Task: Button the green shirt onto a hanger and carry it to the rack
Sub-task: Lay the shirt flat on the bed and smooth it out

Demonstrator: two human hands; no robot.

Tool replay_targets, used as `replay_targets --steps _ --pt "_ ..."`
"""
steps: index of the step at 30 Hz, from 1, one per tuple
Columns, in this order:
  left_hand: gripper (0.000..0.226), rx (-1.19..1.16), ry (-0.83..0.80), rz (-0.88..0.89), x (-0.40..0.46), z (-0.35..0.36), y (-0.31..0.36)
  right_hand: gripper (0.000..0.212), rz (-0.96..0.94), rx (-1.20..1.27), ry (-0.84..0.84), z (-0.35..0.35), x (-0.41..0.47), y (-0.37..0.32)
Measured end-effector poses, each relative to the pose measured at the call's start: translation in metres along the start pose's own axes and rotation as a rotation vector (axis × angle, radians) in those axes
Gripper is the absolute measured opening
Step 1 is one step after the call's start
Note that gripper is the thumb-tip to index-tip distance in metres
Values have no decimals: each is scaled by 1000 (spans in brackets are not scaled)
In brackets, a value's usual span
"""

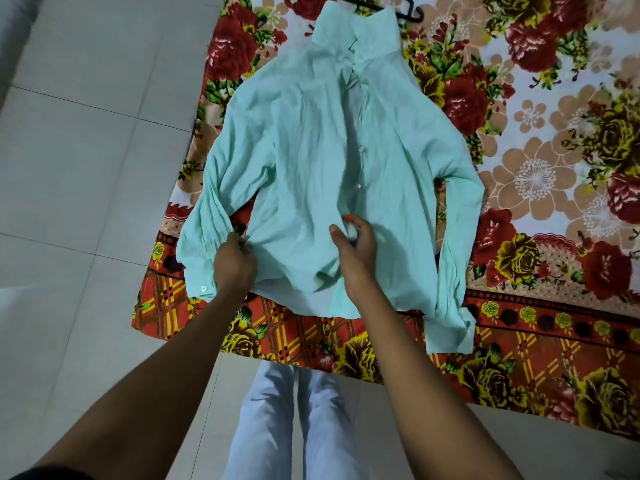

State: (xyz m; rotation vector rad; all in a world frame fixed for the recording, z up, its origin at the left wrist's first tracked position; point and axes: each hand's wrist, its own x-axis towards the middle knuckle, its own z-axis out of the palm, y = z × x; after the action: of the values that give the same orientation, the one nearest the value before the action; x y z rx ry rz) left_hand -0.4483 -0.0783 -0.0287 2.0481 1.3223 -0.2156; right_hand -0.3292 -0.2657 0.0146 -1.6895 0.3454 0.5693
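Observation:
A pale green shirt lies front up on a floral bedsheet, collar at the far end, sleeves spread to both sides. A black hanger pokes out above the collar, mostly hidden inside the shirt. My left hand pinches the fabric at the lower left side of the shirt body. Close to the bottom of the button strip, my right hand grips the front edge between thumb and fingers. White buttons run up the placket; whether they are fastened is unclear.
The floral bedsheet covers a low surface that ends near my legs. Light tiled floor lies to the left and below. No rack is in view.

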Motion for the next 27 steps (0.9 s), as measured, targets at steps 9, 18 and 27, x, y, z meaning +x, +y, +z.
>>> replay_targets --steps 9,18,27 --pt "20 14 84 -44 -5 -18 -7 41 121 -300 -28 -23 -33 39" --pt "20 259 69 255 -15 -32 -19 28 137 -436 -226 -34 -46 47" --pt "9 571 5 402 -16 -38 -17 24 37 -315 -222 -41 -68 46"
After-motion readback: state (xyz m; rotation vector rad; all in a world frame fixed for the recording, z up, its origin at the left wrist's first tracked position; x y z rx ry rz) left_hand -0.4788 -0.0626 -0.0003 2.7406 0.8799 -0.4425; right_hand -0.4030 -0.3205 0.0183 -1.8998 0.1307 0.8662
